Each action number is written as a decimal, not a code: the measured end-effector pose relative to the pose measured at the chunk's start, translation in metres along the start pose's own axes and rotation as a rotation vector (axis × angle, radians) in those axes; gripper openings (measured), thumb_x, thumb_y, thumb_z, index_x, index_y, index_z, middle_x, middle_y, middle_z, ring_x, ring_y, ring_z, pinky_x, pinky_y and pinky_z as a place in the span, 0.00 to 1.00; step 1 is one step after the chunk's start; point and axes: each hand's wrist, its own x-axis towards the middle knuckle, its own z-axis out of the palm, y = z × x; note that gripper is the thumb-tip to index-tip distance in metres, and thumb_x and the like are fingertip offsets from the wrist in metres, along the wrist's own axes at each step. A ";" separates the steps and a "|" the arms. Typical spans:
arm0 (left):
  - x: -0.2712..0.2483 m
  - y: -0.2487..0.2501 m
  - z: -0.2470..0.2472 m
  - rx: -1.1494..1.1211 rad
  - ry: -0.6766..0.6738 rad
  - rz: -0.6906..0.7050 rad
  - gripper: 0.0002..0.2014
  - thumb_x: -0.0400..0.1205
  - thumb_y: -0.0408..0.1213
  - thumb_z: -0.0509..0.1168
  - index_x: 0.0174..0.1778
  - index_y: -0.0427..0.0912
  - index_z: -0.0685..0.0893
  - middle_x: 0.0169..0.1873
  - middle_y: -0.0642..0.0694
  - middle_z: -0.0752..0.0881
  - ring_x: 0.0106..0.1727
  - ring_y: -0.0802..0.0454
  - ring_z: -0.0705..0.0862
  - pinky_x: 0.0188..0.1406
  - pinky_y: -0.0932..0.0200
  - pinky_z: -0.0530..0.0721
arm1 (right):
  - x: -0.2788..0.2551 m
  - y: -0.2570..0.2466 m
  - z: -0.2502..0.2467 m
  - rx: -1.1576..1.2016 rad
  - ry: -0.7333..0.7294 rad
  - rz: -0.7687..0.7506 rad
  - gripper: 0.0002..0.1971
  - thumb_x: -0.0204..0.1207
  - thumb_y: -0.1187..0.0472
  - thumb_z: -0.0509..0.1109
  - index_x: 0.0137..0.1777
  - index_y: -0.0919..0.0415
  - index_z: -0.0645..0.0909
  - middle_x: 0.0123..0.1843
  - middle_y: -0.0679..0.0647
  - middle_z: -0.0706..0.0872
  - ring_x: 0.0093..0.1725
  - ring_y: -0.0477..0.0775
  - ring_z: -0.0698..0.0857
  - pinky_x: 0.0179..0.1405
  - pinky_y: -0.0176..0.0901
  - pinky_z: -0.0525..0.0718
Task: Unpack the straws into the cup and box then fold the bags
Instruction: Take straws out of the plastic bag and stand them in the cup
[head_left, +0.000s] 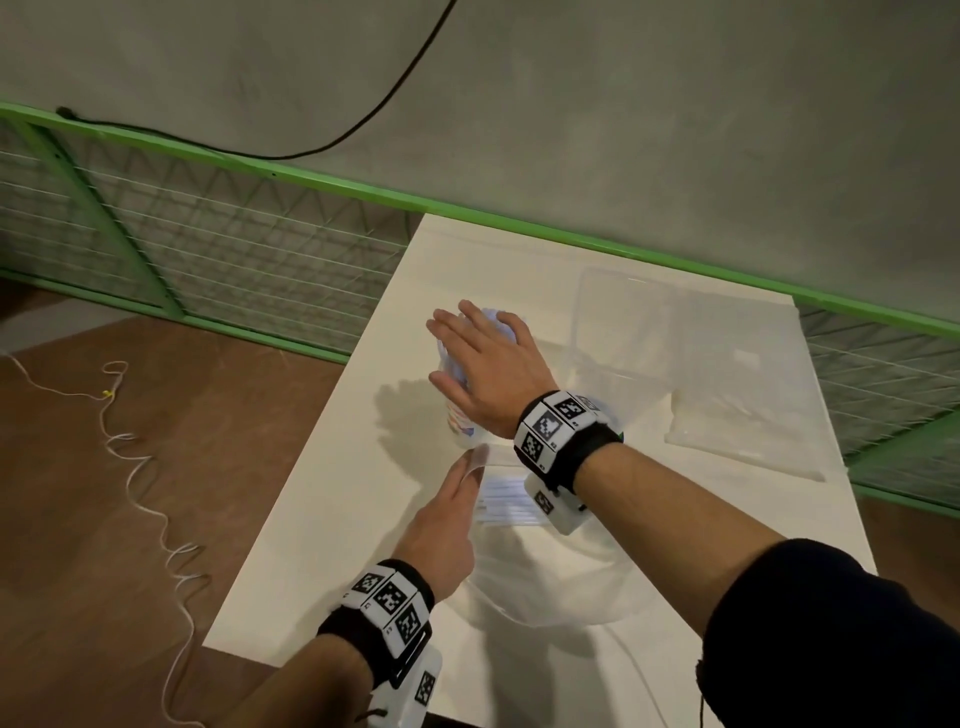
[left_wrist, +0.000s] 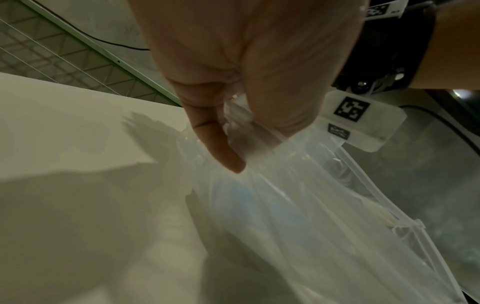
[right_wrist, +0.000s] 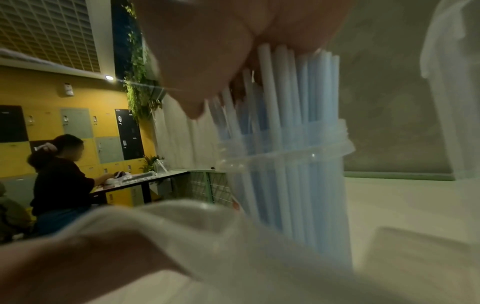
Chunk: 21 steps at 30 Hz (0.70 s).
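table left strip bare — passable | centre: cup upright, box just right of it

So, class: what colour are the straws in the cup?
Pale blue and white straws, clearest in the right wrist view.

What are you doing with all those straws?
A person is moving straws out of plastic bags. The right hand lies flat and open on top of a bunch of blue and white straws standing in a clear cup on the white table, pressing them down. The left hand pinches the edge of a clear bag lying in front of the cup. A clear box and another bag wait further right.
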 end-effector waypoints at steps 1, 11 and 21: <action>0.000 0.001 0.000 0.014 0.004 -0.004 0.50 0.77 0.16 0.55 0.87 0.58 0.39 0.85 0.68 0.37 0.70 0.47 0.82 0.59 0.59 0.83 | -0.003 -0.001 -0.005 0.040 0.032 0.005 0.29 0.85 0.41 0.53 0.83 0.52 0.62 0.85 0.47 0.64 0.85 0.51 0.56 0.79 0.56 0.52; 0.006 0.004 0.005 -0.045 0.010 0.095 0.50 0.73 0.13 0.53 0.87 0.55 0.46 0.83 0.68 0.46 0.83 0.58 0.63 0.65 0.80 0.58 | -0.135 -0.025 -0.002 0.318 -0.204 0.041 0.15 0.71 0.63 0.54 0.46 0.54 0.83 0.44 0.53 0.87 0.43 0.62 0.86 0.36 0.53 0.84; 0.013 0.008 0.024 -0.040 0.031 0.157 0.53 0.68 0.10 0.53 0.88 0.53 0.49 0.81 0.72 0.46 0.83 0.62 0.61 0.67 0.77 0.63 | -0.184 0.006 0.070 0.059 -0.569 0.418 0.27 0.85 0.65 0.51 0.84 0.56 0.55 0.85 0.53 0.60 0.81 0.58 0.62 0.78 0.54 0.63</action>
